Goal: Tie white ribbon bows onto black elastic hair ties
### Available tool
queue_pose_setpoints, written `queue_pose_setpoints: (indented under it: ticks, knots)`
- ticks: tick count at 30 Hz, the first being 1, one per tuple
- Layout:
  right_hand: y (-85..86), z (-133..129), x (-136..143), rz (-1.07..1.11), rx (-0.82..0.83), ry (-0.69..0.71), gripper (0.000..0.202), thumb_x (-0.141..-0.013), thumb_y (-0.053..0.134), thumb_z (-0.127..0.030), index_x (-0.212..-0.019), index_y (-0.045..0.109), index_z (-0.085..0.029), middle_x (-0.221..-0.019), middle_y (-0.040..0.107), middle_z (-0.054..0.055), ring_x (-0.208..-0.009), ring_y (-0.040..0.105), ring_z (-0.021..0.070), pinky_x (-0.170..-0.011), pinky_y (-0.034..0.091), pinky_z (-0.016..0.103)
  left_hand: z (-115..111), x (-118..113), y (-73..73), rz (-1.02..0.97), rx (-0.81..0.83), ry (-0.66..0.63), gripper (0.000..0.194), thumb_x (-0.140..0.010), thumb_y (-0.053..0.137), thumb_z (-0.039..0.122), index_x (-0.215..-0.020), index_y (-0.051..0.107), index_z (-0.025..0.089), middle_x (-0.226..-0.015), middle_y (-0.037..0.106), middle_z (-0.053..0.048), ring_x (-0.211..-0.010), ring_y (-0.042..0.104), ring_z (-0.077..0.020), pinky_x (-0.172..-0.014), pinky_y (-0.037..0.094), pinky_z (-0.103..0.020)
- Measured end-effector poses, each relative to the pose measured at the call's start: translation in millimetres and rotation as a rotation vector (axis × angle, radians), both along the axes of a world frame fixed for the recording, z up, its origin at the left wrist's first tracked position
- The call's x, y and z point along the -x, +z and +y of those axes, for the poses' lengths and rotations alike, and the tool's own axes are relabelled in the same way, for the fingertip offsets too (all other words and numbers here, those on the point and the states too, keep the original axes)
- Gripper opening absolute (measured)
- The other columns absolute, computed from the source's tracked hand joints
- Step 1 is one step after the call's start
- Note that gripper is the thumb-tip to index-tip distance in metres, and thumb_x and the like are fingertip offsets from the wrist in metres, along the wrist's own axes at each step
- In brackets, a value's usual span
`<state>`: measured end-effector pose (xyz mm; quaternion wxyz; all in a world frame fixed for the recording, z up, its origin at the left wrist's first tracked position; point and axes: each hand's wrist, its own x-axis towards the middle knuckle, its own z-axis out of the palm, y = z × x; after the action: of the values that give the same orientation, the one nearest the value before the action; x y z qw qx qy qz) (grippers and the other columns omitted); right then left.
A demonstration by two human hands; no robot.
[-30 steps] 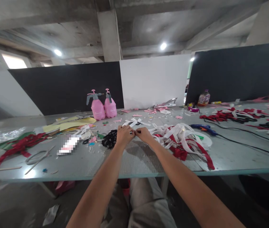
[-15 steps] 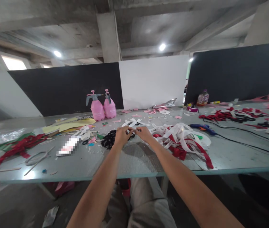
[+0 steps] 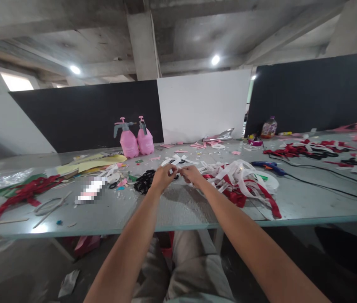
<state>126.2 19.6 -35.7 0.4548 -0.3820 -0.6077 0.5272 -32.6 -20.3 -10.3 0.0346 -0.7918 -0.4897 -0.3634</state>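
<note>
My left hand (image 3: 163,178) and my right hand (image 3: 192,175) meet fingertip to fingertip above the middle of the table. Both are closed in a pinch. What lies between the fingers is too small to make out; white strips (image 3: 183,160) show just behind them. Beside my left hand sits a tangled bunch of black ribbon (image 3: 144,182), partly covered by it. To the right of my right hand spreads a heap of white ribbon (image 3: 241,172) mixed with red ribbon (image 3: 238,199).
A blue glue gun (image 3: 268,167) with a black cord lies right of the heap. Two pink spray bottles (image 3: 129,144) stand at the back. Red ribbons (image 3: 28,191) and yellow sheets (image 3: 91,164) are on the left. Paper scraps litter the table (image 3: 178,214).
My hands stay together at the same spot, and the right fingers have shifted and curled slightly downward. The whole view has tilted a little; the things on the table have not moved.
</note>
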Motion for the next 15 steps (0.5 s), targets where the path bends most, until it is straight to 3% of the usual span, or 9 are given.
queue_pose_setpoints:
  ticks: [4,9,15]
  knots:
    - [3.4,-3.3,0.3,0.031,0.053,0.024,0.024,-0.070,0.056,-0.034,-0.058,0.040,-0.020,-0.040,0.022,-0.010,-0.035,0.017,0.0042,-0.036,0.013,0.021,-0.4,0.0,-1.4,-0.006,0.082,-0.017,0.020,-0.081,0.054,0.037,-0.091,0.063,0.022,-0.071,0.062,0.001,-0.060,0.052,-0.0119,-0.059,0.036,-0.023]
    - [5.0,-2.3,0.7,0.061,0.039,0.012,0.030,-0.071,0.055,-0.035,-0.056,0.032,-0.022,-0.040,0.017,-0.010,-0.035,0.015,0.0046,-0.036,0.012,0.022,0.1,-2.6,-0.9,-0.001,0.135,0.013,0.026,-0.081,0.053,0.045,-0.089,0.063,0.022,-0.064,0.057,0.001,-0.060,0.051,-0.0133,-0.058,0.035,-0.024]
    - [3.4,-0.4,0.6,0.016,0.055,-0.020,0.024,-0.070,0.055,-0.032,-0.057,0.038,-0.020,-0.038,0.019,-0.009,-0.034,0.017,0.0051,-0.037,0.013,0.023,-0.4,-2.6,-0.7,-0.001,0.143,0.029,0.028,-0.081,0.053,0.045,-0.095,0.062,0.023,-0.065,0.058,0.001,-0.062,0.053,-0.0137,-0.059,0.035,-0.023]
